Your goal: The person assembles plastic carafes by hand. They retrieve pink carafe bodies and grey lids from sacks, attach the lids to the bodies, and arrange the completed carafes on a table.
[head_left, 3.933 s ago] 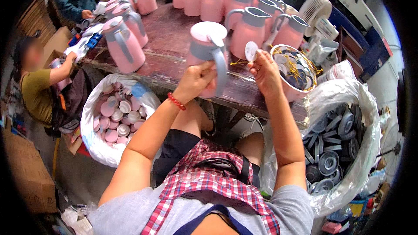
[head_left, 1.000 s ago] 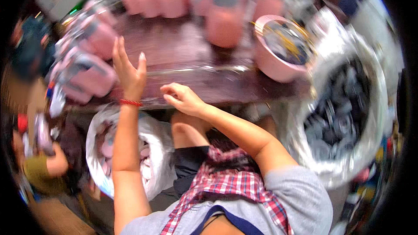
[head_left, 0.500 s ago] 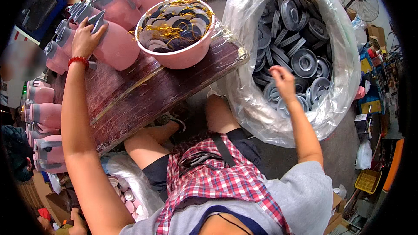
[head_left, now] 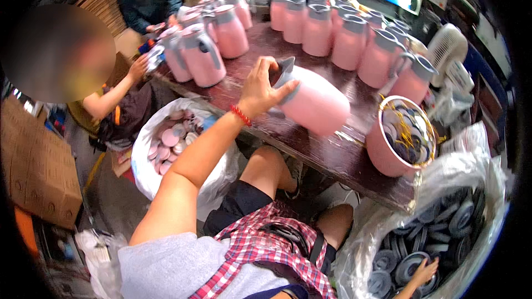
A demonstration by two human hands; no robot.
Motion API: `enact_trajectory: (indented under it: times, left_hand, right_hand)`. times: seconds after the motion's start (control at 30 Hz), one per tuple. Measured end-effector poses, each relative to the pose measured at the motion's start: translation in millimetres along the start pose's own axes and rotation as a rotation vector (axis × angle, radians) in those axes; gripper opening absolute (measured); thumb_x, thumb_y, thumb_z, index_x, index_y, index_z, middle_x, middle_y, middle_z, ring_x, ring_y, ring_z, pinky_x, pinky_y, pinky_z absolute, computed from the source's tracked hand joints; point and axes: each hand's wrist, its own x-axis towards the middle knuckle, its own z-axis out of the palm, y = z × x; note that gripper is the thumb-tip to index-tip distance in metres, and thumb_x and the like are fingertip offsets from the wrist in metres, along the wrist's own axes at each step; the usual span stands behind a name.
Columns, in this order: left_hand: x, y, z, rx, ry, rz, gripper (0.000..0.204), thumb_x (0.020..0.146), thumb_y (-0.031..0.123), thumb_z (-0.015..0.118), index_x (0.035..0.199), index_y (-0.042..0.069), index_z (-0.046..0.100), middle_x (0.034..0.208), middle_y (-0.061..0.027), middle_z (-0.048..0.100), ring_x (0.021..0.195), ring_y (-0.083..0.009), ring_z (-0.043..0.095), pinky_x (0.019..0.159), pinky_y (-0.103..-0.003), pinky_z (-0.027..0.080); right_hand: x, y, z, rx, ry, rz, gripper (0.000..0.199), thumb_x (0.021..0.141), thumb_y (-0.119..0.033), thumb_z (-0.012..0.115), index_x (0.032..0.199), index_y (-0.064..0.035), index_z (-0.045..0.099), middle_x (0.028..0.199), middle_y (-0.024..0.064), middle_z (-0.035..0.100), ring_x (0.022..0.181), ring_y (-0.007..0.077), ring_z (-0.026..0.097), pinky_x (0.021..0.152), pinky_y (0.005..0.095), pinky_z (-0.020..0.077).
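1. Fingers of the left hand are closed around the grey collar of a pink jug, the thumb lying along the collar near the spout.
2. That jug is tipped well over above the near part of the dark red table, its mouth toward the left hand and its rounded base toward the right; whether it touches the tabletop I cannot tell.
3. Reaching into the clear plastic sack at the lower right, the right hand has its fingers bent at the edge of a round grey lid; I cannot tell whether they grip it.
4. More grey lids fill that sack, lying at all angles, some flat and some on edge.
5. On the table's right corner stands a pink bucket, filled with round tags in dark and pale colours, with gold strings tangled over them.
6. Below the table's near edge, beside the left forearm, a white sack holds pink discs and white caps.
7. Upright pink jugs with grey rims stand grouped at the back right, and others at the left.
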Motion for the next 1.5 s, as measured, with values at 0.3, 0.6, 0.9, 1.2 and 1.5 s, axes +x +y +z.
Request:
enact_trajectory:
  times: [0.3,0.6,0.9,1.2,1.5]
  left_hand:
    - [-109.9,-16.4,-48.8,-0.994,0.177,-0.686,0.031,0.09,0.027,0.058,0.107,0.005,0.044,0.094,-0.0019,0.051,0.086,-0.0079,0.048,0.078,-0.021,0.039]
    - [-159.3,-11.7,-59.8,-1.177,0.318,-0.908,0.036,0.092,0.034,0.05,0.114,0.006,0.044,0.103,-0.003,0.052,0.095,-0.0109,0.049,0.086,-0.027,0.039]
    - [-176.4,-36.9,-73.5,-1.182,0.401,-0.868,0.03,0.093,0.034,0.048,0.106,0.008,0.051,0.099,0.0003,0.054,0.093,-0.0098,0.05,0.081,-0.027,0.041]
    - [-174.8,-18.2,-49.5,-1.294,0.172,-0.844,0.046,0.096,0.038,0.039,0.123,0.002,0.047,0.114,-0.0078,0.056,0.105,-0.0182,0.053,0.093,-0.033,0.04]
    - [-187.0,6.0,-66.1,-0.982,0.078,-0.726,0.047,0.096,0.036,0.035,0.129,0.003,0.043,0.109,-0.0083,0.055,0.101,-0.0159,0.052,0.087,-0.03,0.042]
  right_hand:
    - [-111.3,-90.0,39.9,1.014,-0.814,0.693,0.054,0.083,-0.044,0.062,0.112,0.0006,0.055,0.102,0.0124,0.059,0.095,0.0227,0.056,0.084,0.0355,0.0436]
    - [-77.0,-194.4,-9.7,1.402,-1.092,0.65,0.068,0.085,-0.055,0.051,0.129,-0.0028,0.049,0.125,0.0104,0.053,0.11,0.0245,0.052,0.096,0.0352,0.0386]
    - [-62.5,-192.6,-57.5,1.335,-0.821,0.66,0.066,0.086,-0.05,0.051,0.129,0.001,0.047,0.129,0.0099,0.049,0.118,0.024,0.044,0.103,0.0325,0.0292]
    - [-3.9,-381.4,-250.0,1.91,-0.581,-0.073,0.056,0.09,-0.034,0.043,0.134,-0.0003,0.039,0.131,0.0092,0.044,0.121,0.021,0.042,0.102,0.0339,0.0305]
    - [-15.2,-491.6,-290.2,2.114,-0.758,-0.25,0.055,0.091,-0.036,0.043,0.133,0.0006,0.042,0.137,0.0137,0.034,0.13,0.0247,0.031,0.107,0.0371,0.0219]
